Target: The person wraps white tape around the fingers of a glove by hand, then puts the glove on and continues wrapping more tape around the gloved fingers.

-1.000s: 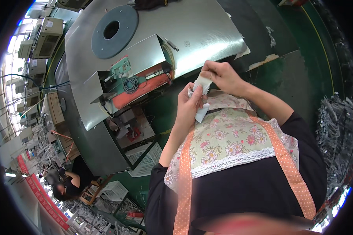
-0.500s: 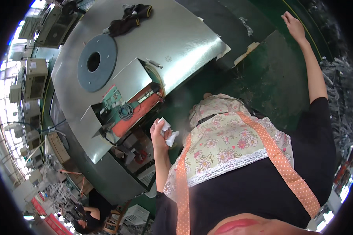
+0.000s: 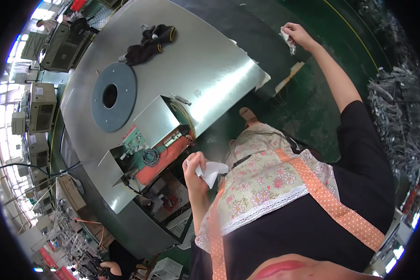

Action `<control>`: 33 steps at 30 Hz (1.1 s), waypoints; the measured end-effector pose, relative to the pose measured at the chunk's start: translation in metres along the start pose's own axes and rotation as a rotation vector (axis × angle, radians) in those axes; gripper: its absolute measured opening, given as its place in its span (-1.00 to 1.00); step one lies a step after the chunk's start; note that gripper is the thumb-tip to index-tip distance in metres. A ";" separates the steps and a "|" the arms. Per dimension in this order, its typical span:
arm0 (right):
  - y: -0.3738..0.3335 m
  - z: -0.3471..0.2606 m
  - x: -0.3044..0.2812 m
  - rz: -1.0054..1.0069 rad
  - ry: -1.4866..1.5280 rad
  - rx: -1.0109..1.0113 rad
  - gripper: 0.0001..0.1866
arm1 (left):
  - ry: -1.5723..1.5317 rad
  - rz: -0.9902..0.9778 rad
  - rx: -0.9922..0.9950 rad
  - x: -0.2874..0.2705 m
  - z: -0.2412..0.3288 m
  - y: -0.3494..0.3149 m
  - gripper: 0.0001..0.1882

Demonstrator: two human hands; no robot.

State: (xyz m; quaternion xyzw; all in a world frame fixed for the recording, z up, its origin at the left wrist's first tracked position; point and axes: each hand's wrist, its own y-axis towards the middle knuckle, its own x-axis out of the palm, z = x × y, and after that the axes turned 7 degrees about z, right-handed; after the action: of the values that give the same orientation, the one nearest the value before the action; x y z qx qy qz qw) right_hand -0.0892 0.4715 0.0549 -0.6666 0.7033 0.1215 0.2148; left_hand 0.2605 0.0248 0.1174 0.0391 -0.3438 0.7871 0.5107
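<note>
My left hand (image 3: 194, 167) is closed around a crumpled white piece (image 3: 213, 173), paper or thin cloth, whose loose end hangs toward my apron (image 3: 259, 186). My right arm stretches far out to the upper right. There my right hand (image 3: 299, 35) has its fingers pinched on a small crumpled whitish, see-through piece (image 3: 288, 43) that looks like plastic film. It is at a dark, flat surface (image 3: 261, 28) beyond the metal table's corner; whether it is lifted I cannot tell.
On the metal table (image 3: 196, 46) lie dark gloves (image 3: 149, 44), a grey disc (image 3: 121, 84) with a hole, and an open metal housing (image 3: 156, 119) with a coiled cable (image 3: 150, 157). Wire bundles (image 3: 396, 102) hang at far right. Another person (image 3: 112, 268) is at lower left.
My right hand has come in from the far right to the whitish crumpled piece and closed on it. The white piece in my left hand hangs out further. The view has shifted slightly.
</note>
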 end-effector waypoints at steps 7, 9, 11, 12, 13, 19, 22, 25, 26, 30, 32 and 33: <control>0.109 -0.013 0.120 -0.018 -0.148 -0.207 -0.67 | -0.376 -0.087 0.068 0.020 -0.007 0.016 -0.67; 0.126 -0.021 0.156 -0.053 -0.181 -0.264 -0.65 | -0.395 0.033 0.116 0.038 -0.007 0.019 -0.64; 0.127 -0.031 0.188 -0.075 -0.278 -0.349 -0.66 | -0.415 0.266 0.165 0.056 0.001 0.018 -0.63; 0.125 -0.037 0.200 -0.110 -0.272 -0.342 -0.68 | -0.466 0.312 0.172 0.059 0.003 0.019 -0.58; 0.121 -0.047 0.205 -0.138 -0.264 -0.351 -0.68 | -0.470 0.339 0.186 0.058 0.003 0.019 -0.58; 0.123 -0.038 0.247 -0.060 -0.184 -0.267 -0.66 | -0.758 0.252 0.035 0.042 -0.017 0.024 -0.61; 0.128 -0.033 0.246 -0.100 -0.217 -0.272 -0.63 | -0.900 0.184 -0.011 0.029 -0.036 0.031 -0.60; 0.133 -0.052 0.242 -0.235 -0.200 -0.273 -0.31 | -0.985 0.257 -0.028 0.027 -0.042 0.030 -0.61; 0.137 -0.066 0.240 -0.298 -0.338 -0.285 -0.24 | -1.052 0.280 -0.036 0.024 -0.047 0.033 -0.62; 0.094 -0.098 0.236 -0.186 -1.045 -0.694 -0.24 | -1.141 0.405 -0.093 0.020 -0.057 0.031 -0.65; 0.010 -0.160 0.233 0.290 -0.576 -1.459 -0.76 | -1.170 0.454 -0.105 0.011 -0.066 0.022 -0.66; -0.023 -0.179 0.227 -0.125 -0.501 -1.271 -0.61 | -1.173 0.450 -0.108 0.015 -0.067 0.020 -0.66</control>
State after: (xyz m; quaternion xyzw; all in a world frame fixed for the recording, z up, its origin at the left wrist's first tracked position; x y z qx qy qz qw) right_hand -0.0957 0.1866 0.1097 -0.6545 0.3848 0.6484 -0.0553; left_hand 0.2561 0.0700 0.0627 0.3649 -0.6057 0.7045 0.0602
